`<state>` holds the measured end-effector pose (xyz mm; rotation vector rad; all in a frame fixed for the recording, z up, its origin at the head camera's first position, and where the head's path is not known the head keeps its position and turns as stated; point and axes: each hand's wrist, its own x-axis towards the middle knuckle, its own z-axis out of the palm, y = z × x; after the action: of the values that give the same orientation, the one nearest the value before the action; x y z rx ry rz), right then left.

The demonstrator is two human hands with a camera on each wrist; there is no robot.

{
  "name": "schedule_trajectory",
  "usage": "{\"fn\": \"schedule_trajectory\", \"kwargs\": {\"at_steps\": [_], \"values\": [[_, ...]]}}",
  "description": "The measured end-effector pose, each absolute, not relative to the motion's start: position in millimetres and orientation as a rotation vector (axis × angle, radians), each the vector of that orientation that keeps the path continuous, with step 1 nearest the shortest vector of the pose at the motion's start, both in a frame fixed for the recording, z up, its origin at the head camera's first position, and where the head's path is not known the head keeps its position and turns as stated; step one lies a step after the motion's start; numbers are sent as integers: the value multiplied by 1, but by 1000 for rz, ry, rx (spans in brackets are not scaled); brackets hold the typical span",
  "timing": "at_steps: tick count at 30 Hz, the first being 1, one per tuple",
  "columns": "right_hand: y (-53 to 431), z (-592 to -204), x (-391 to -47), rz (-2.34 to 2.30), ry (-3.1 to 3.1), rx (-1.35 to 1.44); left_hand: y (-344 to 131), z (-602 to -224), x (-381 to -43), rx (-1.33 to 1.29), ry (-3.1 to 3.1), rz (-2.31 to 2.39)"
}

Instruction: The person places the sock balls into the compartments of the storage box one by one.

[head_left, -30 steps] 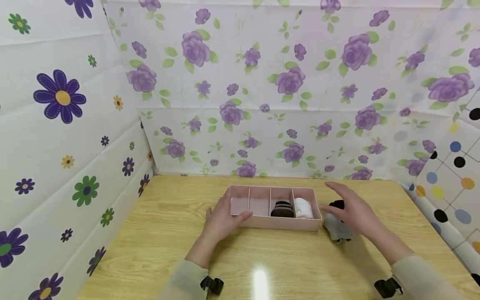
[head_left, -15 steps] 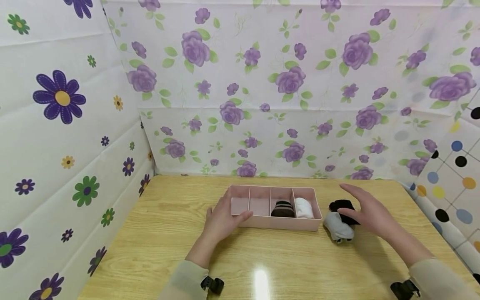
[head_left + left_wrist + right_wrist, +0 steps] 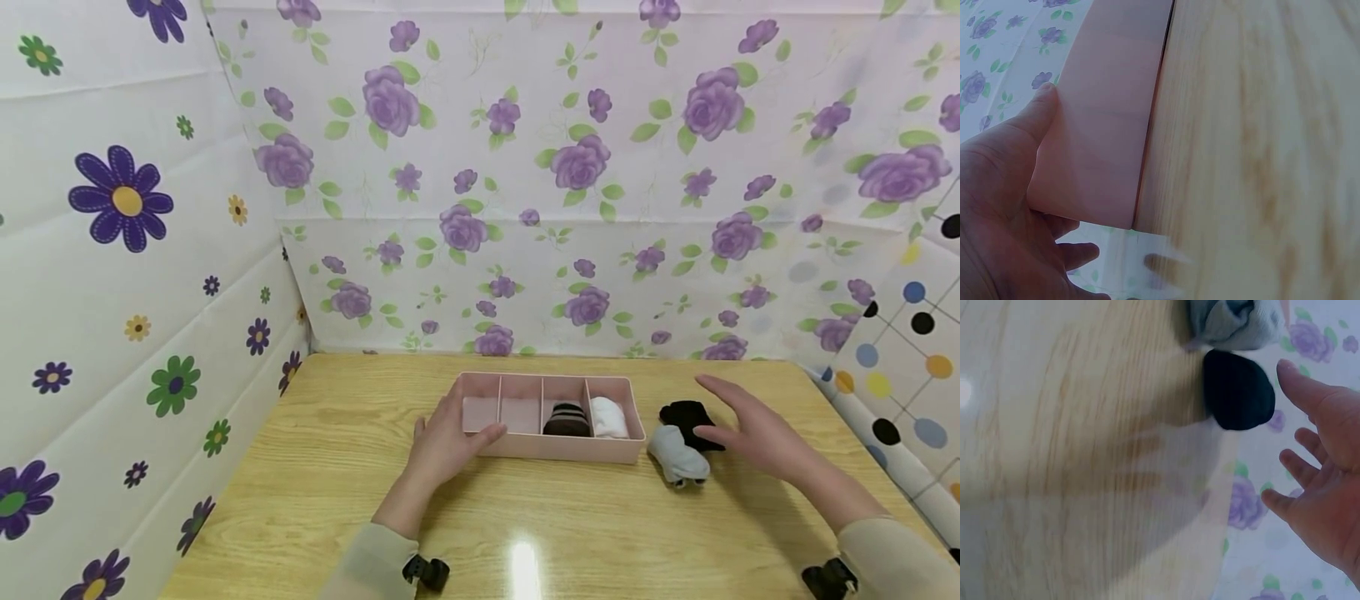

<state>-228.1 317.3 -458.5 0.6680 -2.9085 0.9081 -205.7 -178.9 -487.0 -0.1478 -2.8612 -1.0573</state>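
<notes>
My left hand [image 3: 446, 437] holds the left end of a pink divided storage box [image 3: 558, 450]. In the left wrist view its thumb lies on the box's long wall [image 3: 1100, 125], with the fingers round the end. A striped dark brown rolled sock [image 3: 567, 422] sits in the third compartment from the left, a white rolled sock [image 3: 607, 417] in the rightmost. Right of the box, a grey rolled sock [image 3: 677, 456] touches a black rolled sock [image 3: 684, 414]. My right hand [image 3: 765, 437], fingers spread and holding nothing, hovers just right of the black one [image 3: 1238, 390].
The wooden table [image 3: 337, 500] runs back to a wall hung with rose-patterned cloth [image 3: 465, 167]. Flowered cloth [image 3: 127, 283] covers the left side, and a dotted sheet [image 3: 900, 367] borders the right. The two leftmost box compartments contain nothing.
My right hand has drawn away to the right, bringing the black sock and the grey one into fuller view. The left hand and the box stay where they were.
</notes>
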Motion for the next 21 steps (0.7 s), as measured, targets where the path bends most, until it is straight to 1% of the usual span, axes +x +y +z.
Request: {"fn": "schedule_trajectory", "kwargs": {"at_steps": [14, 21], "values": [[335, -472, -236, 993, -2995, 777, -179, -489, -206, -151, -2863, -1048], [336, -483, -237, 908, -2979, 803, -178, -488, -206, -163, -2853, -1057]]}}
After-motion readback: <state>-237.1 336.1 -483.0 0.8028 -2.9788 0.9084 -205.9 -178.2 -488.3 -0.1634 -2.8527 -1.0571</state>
